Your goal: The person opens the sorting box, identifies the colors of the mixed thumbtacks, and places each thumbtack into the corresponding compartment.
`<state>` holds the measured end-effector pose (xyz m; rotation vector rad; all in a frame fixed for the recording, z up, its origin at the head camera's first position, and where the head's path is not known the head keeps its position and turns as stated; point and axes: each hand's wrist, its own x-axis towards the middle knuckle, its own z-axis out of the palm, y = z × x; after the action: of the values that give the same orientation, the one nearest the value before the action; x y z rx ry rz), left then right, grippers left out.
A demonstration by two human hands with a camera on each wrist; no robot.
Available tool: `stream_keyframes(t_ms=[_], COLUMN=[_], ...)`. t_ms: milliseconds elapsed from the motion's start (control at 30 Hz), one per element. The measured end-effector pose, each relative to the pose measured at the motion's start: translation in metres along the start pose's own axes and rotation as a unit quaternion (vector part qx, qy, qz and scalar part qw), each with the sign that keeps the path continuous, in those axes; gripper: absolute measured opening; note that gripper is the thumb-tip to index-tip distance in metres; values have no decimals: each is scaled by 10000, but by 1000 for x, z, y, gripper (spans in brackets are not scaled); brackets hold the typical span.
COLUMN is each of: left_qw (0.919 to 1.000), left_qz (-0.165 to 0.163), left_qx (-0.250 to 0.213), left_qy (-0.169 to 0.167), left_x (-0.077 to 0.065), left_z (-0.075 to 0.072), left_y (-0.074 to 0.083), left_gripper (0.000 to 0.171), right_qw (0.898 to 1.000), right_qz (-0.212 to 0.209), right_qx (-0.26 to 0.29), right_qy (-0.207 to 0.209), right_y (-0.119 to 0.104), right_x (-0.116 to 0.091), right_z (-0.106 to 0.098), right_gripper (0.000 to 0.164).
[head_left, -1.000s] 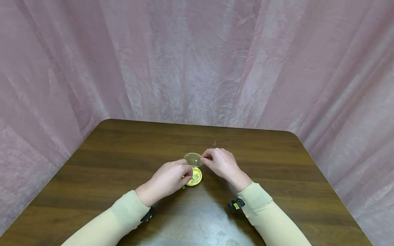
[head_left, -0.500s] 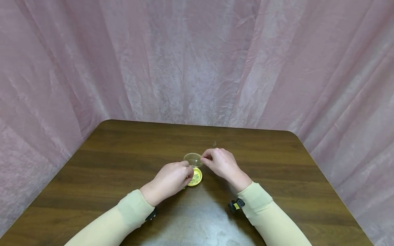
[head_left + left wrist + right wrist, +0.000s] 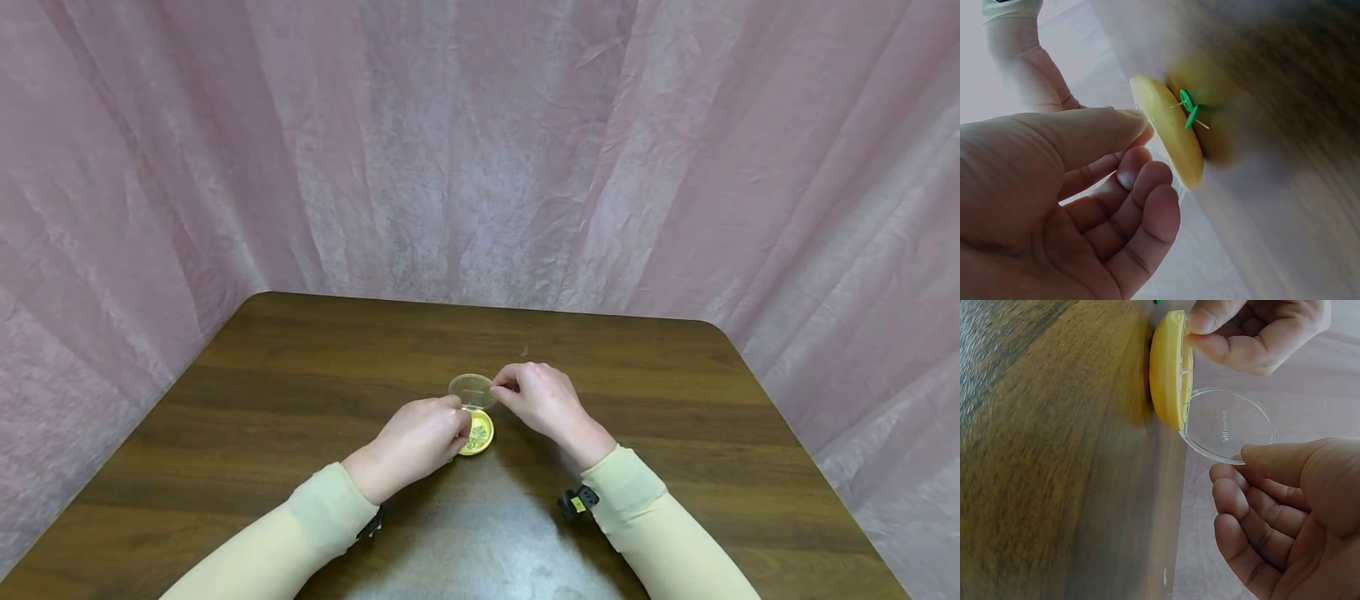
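Observation:
A round yellow box [image 3: 484, 433] sits on the table with its clear hinged lid [image 3: 472, 390] raised. Thumb and fingers of my right hand [image 3: 542, 400] pinch the lid's edge, as the right wrist view also shows on the lid [image 3: 1235, 425]. My left hand [image 3: 420, 437] is over the box's left side, thumb and forefinger tips together right at its rim; I cannot tell whether they hold anything. In the left wrist view two green thumbtacks [image 3: 1192, 117] lie on the table beside the yellow box [image 3: 1175, 134]. Small greenish shapes show inside the box.
The brown wooden table [image 3: 360, 342] has its far edge close to a pink curtain [image 3: 480, 167] that hangs behind it and on both sides. Each forearm wears a pale sleeve [image 3: 630, 492], with a small black device at the wrist.
My left hand has moved slightly right, further over the box, and now covers the green thumbtacks seen below it earlier. The right hand keeps its grip on the raised lid.

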<state>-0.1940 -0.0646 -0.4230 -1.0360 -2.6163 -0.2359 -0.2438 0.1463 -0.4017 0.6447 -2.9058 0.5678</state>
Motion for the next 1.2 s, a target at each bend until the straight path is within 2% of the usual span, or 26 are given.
stream_keyframes(t_ms=[167,367,533,767,900,1200], left_qw=[9996,9986,9944,9795,9715,9733], left_qz=[-109,-360,-570,-395,-389,-337], left_qx=[-234,-368,-754,-1590,-1850,-1743], left_qy=[-71,-113,-483,-1173,-1432,-1452], left_x=[-5,-12,-21,-30,-30,-29], left_z=[-3,-8,-9,-6,-6,-4], left_y=[-3,-12,-22,-33,-34,-31], left_gripper=[14,15,16,15,15,14], right_qw=[10000,10000,10000,10000,10000,10000], right_qz=[-18,-25,-13,-45,-27,4], right_qx=[-4,-24,-37,-46,-30,-5], right_qy=[-19,-23,-25,7,-19,-35], right_y=[0,0,2,3,3,2], right_x=[-1,-1,0,0,-1,-2], right_z=[1,-1,-3,-2,0,-3], right_gripper=[8,9,9,9,9,10])
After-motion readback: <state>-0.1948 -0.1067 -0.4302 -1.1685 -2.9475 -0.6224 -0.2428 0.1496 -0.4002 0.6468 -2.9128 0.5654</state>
